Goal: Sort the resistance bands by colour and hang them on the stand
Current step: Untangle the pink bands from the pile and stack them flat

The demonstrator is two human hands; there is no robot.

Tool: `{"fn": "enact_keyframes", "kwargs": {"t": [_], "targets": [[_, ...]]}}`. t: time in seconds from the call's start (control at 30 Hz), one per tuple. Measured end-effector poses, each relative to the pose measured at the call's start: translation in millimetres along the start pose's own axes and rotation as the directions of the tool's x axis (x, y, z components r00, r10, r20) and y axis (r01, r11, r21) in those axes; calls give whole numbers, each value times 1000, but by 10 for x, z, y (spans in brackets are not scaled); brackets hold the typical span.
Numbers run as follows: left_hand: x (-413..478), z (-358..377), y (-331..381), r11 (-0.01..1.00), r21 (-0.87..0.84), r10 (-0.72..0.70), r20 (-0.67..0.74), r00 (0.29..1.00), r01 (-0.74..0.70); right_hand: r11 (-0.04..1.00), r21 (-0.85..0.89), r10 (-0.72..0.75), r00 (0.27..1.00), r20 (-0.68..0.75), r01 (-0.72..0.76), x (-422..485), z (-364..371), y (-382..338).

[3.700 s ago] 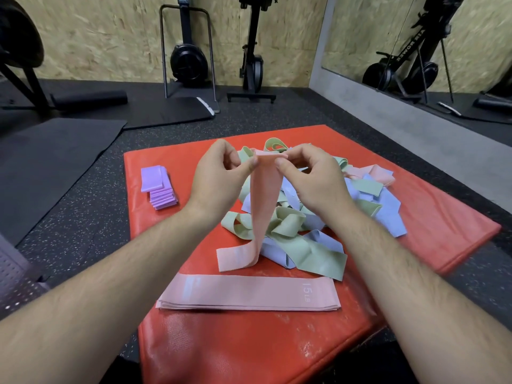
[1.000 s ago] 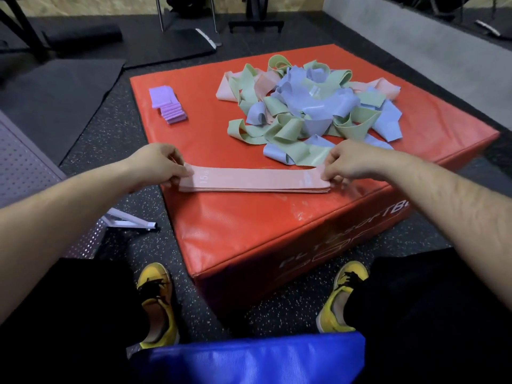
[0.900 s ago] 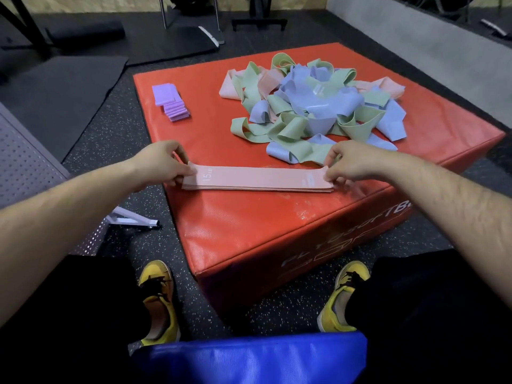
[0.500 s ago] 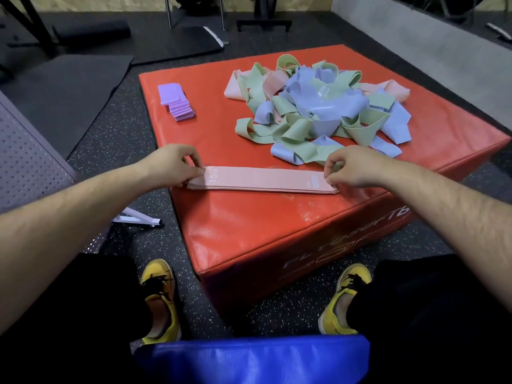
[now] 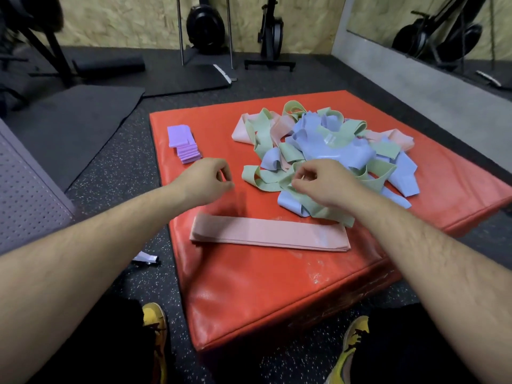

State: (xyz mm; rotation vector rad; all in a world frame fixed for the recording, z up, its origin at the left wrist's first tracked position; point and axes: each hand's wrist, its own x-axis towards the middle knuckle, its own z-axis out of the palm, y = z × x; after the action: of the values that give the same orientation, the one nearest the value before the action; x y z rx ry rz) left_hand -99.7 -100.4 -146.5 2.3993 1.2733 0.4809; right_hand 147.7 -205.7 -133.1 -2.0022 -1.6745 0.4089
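A flat stack of pink bands (image 5: 268, 236) lies straight near the front of the red padded box (image 5: 249, 286). Behind it is a tangled pile of green, blue and pink bands (image 5: 327, 145). My left hand (image 5: 206, 180) hovers over bare red surface left of the pile, fingers loosely curled and holding nothing. My right hand (image 5: 321, 184) is over the pile's front edge, fingers curled, fingertips at a green band (image 5: 266, 184); I see no band gripped in it. A folded stack of purple bands (image 5: 182, 142) sits at the box's far left.
A grey perforated panel (image 5: 25, 195) stands at the left, with a small white object (image 5: 145, 257) on the speckled floor beside the box. Black mats and gym machines (image 5: 205, 31) fill the back. My yellow shoes (image 5: 155, 317) are at the box's front.
Both hands have let go of the ends of the pink stack and moved forward toward the pile. The view has tilted up, and the pink stack stays flat.
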Motion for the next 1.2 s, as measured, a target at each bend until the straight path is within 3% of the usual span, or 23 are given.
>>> {"fn": "enact_keyframes", "kwargs": {"t": [0.17,0.33,0.5,0.63,0.73,0.9,1.03,1.2], "targets": [[611,102,-11,999,1,47,-60,997,-47,994,90,-57,993,-108,67,589,308,-212],[1120,243,-119,999,-2,-47,-80,996,47,990,-56,-134,980,-148,127,1196,652,-287],[1347,263,-270,987,111,-107,-122,987,120,942,-287,-182,983,-4,173,1754,812,-499],[1429,303,-346,979,88,-169,-157,973,184,905,-411,-40,983,179,112,2143,922,-556],[1431,308,-349,979,74,-176,-151,973,188,863,-501,35,983,180,61,2226,944,-554],[1379,269,-308,982,47,-176,-135,975,183,901,-433,49,991,121,8,2336,775,-507],[1315,185,-191,993,-20,-119,-179,977,117,934,-336,-127,992,8,122,2157,398,-508],[1200,29,47,991,-121,17,-263,965,-50,970,13,-234,941,-245,244,1732,-100,-590]]}}
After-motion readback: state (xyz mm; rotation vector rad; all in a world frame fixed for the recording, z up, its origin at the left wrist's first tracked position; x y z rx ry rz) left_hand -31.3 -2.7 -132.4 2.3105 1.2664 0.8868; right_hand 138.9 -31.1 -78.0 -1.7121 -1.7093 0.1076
